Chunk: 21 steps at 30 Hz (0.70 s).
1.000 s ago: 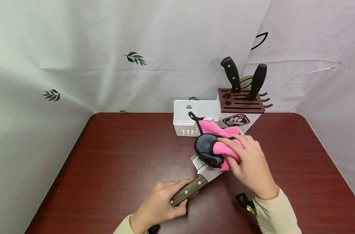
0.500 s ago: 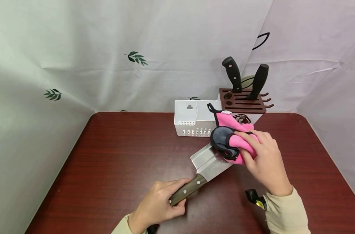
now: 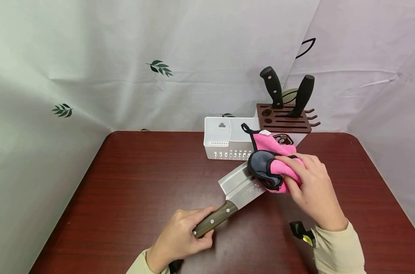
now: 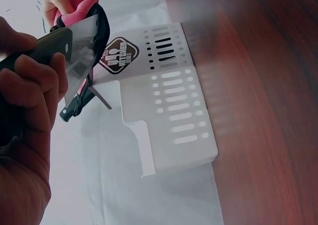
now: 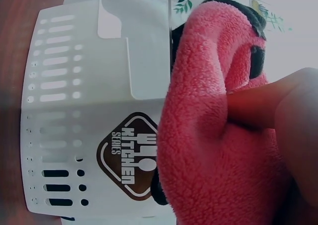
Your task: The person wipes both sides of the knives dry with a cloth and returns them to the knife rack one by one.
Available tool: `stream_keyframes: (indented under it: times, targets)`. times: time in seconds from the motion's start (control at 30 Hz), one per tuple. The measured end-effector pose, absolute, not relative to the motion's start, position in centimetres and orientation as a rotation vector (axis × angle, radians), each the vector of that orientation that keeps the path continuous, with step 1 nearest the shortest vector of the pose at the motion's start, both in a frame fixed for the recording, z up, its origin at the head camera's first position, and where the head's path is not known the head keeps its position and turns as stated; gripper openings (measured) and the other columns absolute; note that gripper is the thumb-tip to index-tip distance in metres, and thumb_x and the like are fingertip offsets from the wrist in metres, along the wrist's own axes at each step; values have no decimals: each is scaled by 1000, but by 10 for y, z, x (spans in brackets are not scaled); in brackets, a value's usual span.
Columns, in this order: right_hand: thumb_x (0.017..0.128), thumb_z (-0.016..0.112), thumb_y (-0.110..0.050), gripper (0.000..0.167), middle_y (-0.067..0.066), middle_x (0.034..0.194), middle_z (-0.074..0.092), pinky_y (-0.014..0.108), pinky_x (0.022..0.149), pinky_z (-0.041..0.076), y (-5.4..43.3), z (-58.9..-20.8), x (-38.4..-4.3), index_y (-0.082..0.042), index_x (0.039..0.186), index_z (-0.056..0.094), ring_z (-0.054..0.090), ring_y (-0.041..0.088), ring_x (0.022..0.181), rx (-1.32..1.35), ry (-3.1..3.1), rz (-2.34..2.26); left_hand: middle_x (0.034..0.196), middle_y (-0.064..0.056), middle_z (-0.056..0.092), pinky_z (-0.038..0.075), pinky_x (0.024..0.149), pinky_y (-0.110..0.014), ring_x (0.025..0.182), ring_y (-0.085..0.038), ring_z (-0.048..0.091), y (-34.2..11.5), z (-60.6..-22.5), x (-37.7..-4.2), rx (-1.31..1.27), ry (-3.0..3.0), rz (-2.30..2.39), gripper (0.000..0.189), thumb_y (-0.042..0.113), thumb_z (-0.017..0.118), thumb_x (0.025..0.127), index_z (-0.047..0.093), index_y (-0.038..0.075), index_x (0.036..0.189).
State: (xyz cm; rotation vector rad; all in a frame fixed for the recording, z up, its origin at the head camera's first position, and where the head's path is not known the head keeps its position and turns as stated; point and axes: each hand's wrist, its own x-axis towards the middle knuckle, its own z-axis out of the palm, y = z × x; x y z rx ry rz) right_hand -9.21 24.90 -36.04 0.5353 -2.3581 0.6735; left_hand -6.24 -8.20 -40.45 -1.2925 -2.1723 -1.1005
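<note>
In the head view my left hand (image 3: pixel 181 236) grips the olive-brown handle of a cleaver (image 3: pixel 243 186), its wide silver blade slanting up and to the right above the table. A bunched pink and grey cleaning cloth (image 3: pixel 270 142) with black edging covers the far end of the blade. My right hand (image 3: pixel 311 190) holds this cloth, thumb and fingers pinching its folds. The right wrist view shows the fluffy pink side of the cloth (image 5: pixel 208 111) close up. From the left wrist, the blade (image 4: pixel 82 56) is seen running up to the cloth, which hides its tip.
A white knife holder (image 3: pixel 215 131) with a brown slotted top stands at the back right of the dark red table (image 3: pixel 142 182). Two black-handled knives stand in its slots, including the left knife (image 3: pixel 272 85). White patterned fabric hangs behind.
The cloth in my right hand has slid right and away along the blade, baring more metal. Lately the cleaver has shifted slightly left with my left hand.
</note>
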Motion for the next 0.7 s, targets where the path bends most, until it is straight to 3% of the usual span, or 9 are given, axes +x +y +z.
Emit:
stream_keyframes:
  times: [0.7]
  targets:
    - [76, 71, 1, 42, 15, 107, 67, 51, 84, 37, 250, -355, -86, -10, 116, 73, 55, 37, 101, 492, -2390, 654, 74, 9, 64, 43, 58, -8, 59, 6, 47, -86, -400, -64, -1277, -2196, -1083, 57, 0, 73, 62, 68, 3, 119]
